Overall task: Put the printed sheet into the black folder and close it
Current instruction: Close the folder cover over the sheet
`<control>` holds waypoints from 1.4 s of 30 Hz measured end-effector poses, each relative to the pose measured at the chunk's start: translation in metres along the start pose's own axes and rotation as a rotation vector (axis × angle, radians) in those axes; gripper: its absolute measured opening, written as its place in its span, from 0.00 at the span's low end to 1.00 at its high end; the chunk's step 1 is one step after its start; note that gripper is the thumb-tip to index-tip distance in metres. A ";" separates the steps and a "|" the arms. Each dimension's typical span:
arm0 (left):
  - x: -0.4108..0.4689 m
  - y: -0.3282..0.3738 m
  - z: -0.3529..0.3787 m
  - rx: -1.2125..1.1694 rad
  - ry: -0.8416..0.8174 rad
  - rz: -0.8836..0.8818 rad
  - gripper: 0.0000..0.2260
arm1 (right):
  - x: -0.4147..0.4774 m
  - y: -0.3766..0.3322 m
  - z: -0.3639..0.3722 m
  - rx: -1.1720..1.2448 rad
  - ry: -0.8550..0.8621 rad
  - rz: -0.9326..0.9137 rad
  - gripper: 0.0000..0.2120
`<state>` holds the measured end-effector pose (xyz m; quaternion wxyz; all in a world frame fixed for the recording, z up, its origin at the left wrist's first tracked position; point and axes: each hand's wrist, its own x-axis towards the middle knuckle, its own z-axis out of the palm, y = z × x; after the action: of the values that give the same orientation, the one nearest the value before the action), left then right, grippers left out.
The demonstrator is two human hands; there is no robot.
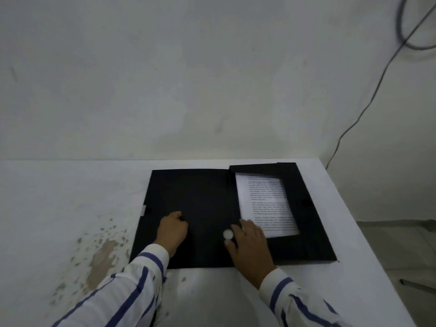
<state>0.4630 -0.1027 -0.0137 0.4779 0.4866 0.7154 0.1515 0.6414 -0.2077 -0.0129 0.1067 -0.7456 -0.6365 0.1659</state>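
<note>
The black folder lies spread out flat on the white table. The printed sheet rests in its right half, framed by the folder's black flaps along the top, right and bottom edges. My left hand lies on the left half with its fingers curled in a loose fist, nothing visibly in it. My right hand rests flat near the folder's middle fold, fingertips touching the sheet's lower left corner. A small white round thing sits beside my right thumb; what it is cannot be told.
The table's top has a patch of worn, flaked paint at the left. Its right edge runs diagonally close to the folder. A grey cable hangs down the wall at the right. A dark pen-like object lies on the floor beyond the table.
</note>
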 end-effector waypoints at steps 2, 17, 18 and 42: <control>0.006 -0.019 -0.022 0.068 0.090 -0.027 0.24 | 0.006 -0.028 0.011 -0.008 -0.083 -0.092 0.24; 0.030 -0.050 -0.074 0.054 0.103 -0.139 0.13 | 0.015 -0.088 0.061 -0.128 -0.270 -0.054 0.29; 0.031 -0.048 -0.077 0.003 0.088 -0.147 0.10 | 0.015 -0.088 0.062 -0.123 -0.267 -0.049 0.29; -0.095 0.089 -0.032 -0.356 -0.185 0.651 0.15 | 0.003 -0.097 -0.132 0.801 0.181 -0.033 0.17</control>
<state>0.4925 -0.1321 0.1142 0.5441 0.6096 0.4398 0.3728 0.6034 -0.1816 0.1443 0.4468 -0.6463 -0.5216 0.3325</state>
